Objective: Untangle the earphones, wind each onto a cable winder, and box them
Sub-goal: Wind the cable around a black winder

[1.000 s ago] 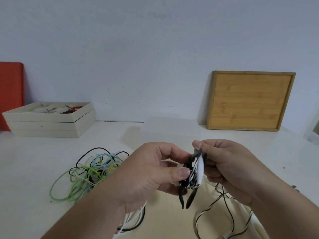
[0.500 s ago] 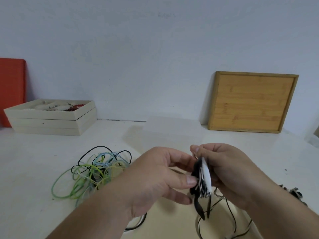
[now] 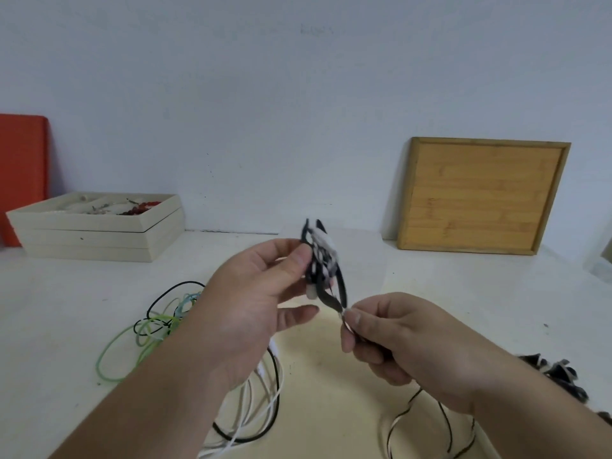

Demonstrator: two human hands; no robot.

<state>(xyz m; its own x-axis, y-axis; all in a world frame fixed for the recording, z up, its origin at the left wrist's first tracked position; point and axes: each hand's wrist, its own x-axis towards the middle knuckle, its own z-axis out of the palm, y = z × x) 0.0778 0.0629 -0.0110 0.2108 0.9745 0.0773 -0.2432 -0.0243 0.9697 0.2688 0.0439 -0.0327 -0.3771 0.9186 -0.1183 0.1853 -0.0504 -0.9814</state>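
- The cable winder (image 3: 322, 258), dark with black-and-white cord wrapped round it, is held up in the air over the middle of the table (image 3: 66, 303); it is blurred, so its shape is hard to read.
- The left hand (image 3: 261, 293) grips the winder, thumb and upper fingers pinched on its side and the lower fingers loosely stretched beneath.
- The right hand (image 3: 394, 336) sits just below and to the right, thumb and forefinger pinched on the striped earphone cable (image 3: 399, 420) where it leaves the winder, the other fingers curled in.
- The rest of that cable hangs from the right hand and loops on the table near the front edge.
- Left of the arms lies a tangle of green, blue and black earphones (image 3: 155, 321); white cables (image 3: 265, 389) lie under the left forearm.
- Small dark pieces (image 3: 559, 374) lie at the right edge.
- Against the wall stand stacked cream trays (image 3: 99, 235), an orange board (image 3: 20, 177) and a wooden tray (image 3: 480, 197).
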